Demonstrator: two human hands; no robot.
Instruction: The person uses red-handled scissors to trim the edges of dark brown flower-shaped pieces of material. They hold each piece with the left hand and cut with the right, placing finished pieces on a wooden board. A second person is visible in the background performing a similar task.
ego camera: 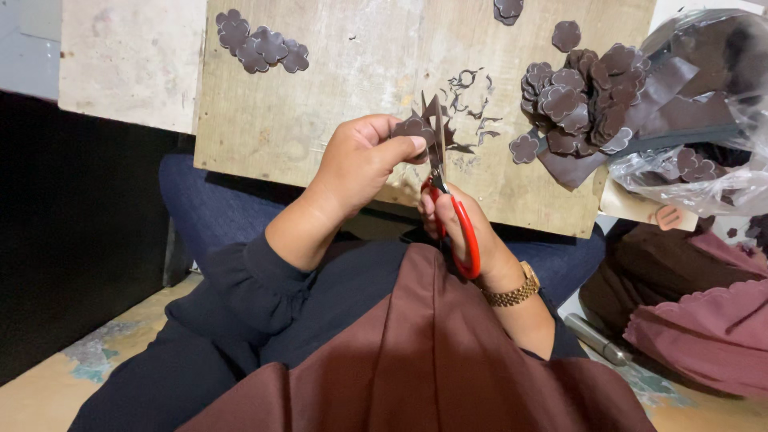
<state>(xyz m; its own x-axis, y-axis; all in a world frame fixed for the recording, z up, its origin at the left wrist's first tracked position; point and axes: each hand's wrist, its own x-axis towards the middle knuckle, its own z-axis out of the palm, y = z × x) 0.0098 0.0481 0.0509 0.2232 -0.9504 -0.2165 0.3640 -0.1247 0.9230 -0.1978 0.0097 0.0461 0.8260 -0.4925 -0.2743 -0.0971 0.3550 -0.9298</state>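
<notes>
My left hand (362, 160) pinches a small dark brown flower-shaped fabric piece (413, 128) between thumb and fingers, held over the near edge of a wooden board (336, 88). My right hand (468, 228) grips red-handled scissors (448, 204), with a gold watch on that wrist. The scissor blades point up and are slightly parted at the edge of the fabric piece.
A heap of cut brown flower shapes (580, 100) lies at the board's right, a smaller cluster (260, 44) at its upper left, and thin offcuts (472, 100) in the middle. A clear plastic bag (704, 120) of brown fabric sits at the right. Maroon cloth (704, 320) lies below it.
</notes>
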